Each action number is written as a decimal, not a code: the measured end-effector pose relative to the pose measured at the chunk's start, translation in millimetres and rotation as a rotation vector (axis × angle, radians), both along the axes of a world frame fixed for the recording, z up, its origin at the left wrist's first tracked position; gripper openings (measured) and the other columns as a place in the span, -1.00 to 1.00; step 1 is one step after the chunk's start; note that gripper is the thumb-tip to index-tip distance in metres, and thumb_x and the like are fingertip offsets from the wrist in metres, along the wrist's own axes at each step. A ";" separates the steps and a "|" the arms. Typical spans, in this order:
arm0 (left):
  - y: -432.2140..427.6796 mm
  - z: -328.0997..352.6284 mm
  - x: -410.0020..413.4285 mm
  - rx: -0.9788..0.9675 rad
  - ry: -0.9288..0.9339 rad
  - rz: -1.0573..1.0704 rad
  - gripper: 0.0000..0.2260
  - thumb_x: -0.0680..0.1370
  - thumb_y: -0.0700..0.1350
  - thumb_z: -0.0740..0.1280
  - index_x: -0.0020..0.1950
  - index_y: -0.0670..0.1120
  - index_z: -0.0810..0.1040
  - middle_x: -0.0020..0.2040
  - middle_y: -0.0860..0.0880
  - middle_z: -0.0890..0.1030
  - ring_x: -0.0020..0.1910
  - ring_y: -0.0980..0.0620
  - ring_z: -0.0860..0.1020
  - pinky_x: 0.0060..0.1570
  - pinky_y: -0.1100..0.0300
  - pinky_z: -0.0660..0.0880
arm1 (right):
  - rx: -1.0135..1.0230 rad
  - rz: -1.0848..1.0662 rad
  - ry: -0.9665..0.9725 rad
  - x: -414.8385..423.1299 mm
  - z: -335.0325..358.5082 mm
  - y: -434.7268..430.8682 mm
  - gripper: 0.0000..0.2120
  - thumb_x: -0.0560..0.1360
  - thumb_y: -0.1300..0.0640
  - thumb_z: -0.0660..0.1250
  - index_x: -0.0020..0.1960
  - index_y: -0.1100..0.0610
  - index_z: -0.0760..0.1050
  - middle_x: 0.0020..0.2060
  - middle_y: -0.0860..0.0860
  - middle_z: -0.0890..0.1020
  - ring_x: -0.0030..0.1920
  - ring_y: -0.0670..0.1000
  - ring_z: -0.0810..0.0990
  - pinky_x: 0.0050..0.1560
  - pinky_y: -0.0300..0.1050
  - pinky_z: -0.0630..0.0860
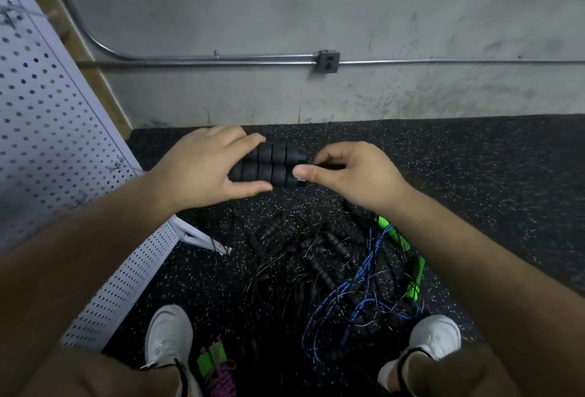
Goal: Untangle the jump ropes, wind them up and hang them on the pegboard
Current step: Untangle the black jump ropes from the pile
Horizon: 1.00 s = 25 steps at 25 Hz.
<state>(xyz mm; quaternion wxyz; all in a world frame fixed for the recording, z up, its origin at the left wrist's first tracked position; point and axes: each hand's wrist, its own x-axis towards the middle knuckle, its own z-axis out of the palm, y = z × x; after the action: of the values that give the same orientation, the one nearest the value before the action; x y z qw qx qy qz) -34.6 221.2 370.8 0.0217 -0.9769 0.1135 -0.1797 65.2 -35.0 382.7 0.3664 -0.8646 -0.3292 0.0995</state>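
handles [269, 165] are gripped side by side in left hand [202, 168] while cord end is pinched by right hand [351, 172], so winding should be kept tight.

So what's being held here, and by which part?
The left hand grips two black foam handles side by side around one end; the right hand pinches their opposite tips.

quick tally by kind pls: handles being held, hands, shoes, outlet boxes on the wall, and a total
black foam handles, held: 2
hands, left hand and right hand: 2
white shoes: 2
outlet box on the wall: 1
total: 7
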 end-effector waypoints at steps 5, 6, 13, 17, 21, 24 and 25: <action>-18.3 -12.1 7.5 0.081 0.000 0.008 -0.22 0.49 0.47 0.09 0.43 -0.10 0.46 0.11 -0.06 0.59 0.03 -0.11 0.58 0.02 -0.03 0.54 | -0.032 -0.024 0.082 -2.9 -13.5 -4.7 -0.72 0.44 -0.20 0.49 -0.15 0.01 0.62 -0.29 -0.08 0.65 -0.29 -0.12 0.59 -0.24 -0.15 0.50; -20.8 -13.8 8.2 0.090 0.005 0.011 -0.21 0.49 0.48 0.08 0.43 -0.10 0.46 0.11 -0.06 0.59 0.03 -0.11 0.59 0.01 -0.03 0.54 | -0.050 -0.039 0.077 -3.8 -15.2 -4.4 -0.73 0.45 -0.17 0.49 -0.16 0.03 0.59 -0.31 -0.08 0.63 -0.33 -0.11 0.56 -0.30 -0.17 0.45; -29.3 -20.1 14.8 0.120 0.075 0.049 -0.14 0.47 0.49 0.03 0.51 -0.12 0.37 0.16 -0.08 0.58 0.09 -0.12 0.58 0.09 -0.05 0.53 | -0.200 -0.097 -0.273 -16.3 -13.6 1.2 -0.73 0.49 -0.10 0.44 -0.11 0.07 0.44 -0.20 -0.06 0.58 -0.20 0.01 0.55 -0.31 -0.07 0.41; -22.5 -24.4 16.6 0.120 0.107 0.039 -0.07 0.44 0.57 0.03 0.52 -0.11 0.37 0.15 -0.06 0.57 0.08 -0.10 0.57 0.07 -0.04 0.55 | -0.241 -0.004 -0.449 -20.6 -8.5 4.6 -0.78 0.53 -0.08 0.38 -0.06 0.01 0.40 -0.26 -0.12 0.45 -0.22 -0.01 0.49 -0.36 -0.11 0.25; -16.9 -26.6 13.0 0.098 0.020 -0.014 -0.22 0.49 0.51 0.06 0.37 -0.09 0.47 0.03 -0.03 0.59 -0.04 -0.09 0.59 -0.06 -0.01 0.56 | -0.159 0.163 -0.468 -6.8 2.1 -9.2 -0.82 0.54 -0.06 0.28 0.04 0.00 0.57 -0.19 -0.15 0.53 -0.18 -0.07 0.52 -0.22 -0.13 0.44; -16.1 -25.3 8.4 0.036 0.030 -0.039 -0.26 0.48 0.49 0.10 0.36 -0.06 0.49 0.02 0.02 0.58 -0.02 -0.04 0.58 -0.02 0.01 0.56 | -0.076 0.278 -0.482 9.9 7.3 -21.0 -0.76 0.59 0.04 0.25 0.18 -0.01 0.63 -0.15 -0.26 0.50 -0.19 -0.25 0.47 -0.19 -0.30 0.40; -16.9 -25.0 7.0 0.012 0.040 -0.056 -0.26 0.48 0.49 0.11 0.36 -0.06 0.50 0.02 0.03 0.58 -0.02 -0.03 0.57 -0.01 0.02 0.56 | -0.053 0.297 -0.492 14.7 7.1 -22.5 -0.77 0.61 0.07 0.28 0.21 0.00 0.63 -0.16 -0.29 0.46 -0.20 -0.27 0.45 -0.19 -0.33 0.37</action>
<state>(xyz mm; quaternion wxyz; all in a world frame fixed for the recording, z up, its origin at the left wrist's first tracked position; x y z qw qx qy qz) -27.5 204.3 345.8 0.0202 -0.9766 0.1421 -0.1602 79.8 -57.6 389.8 0.2343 -0.8144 -0.5284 -0.0524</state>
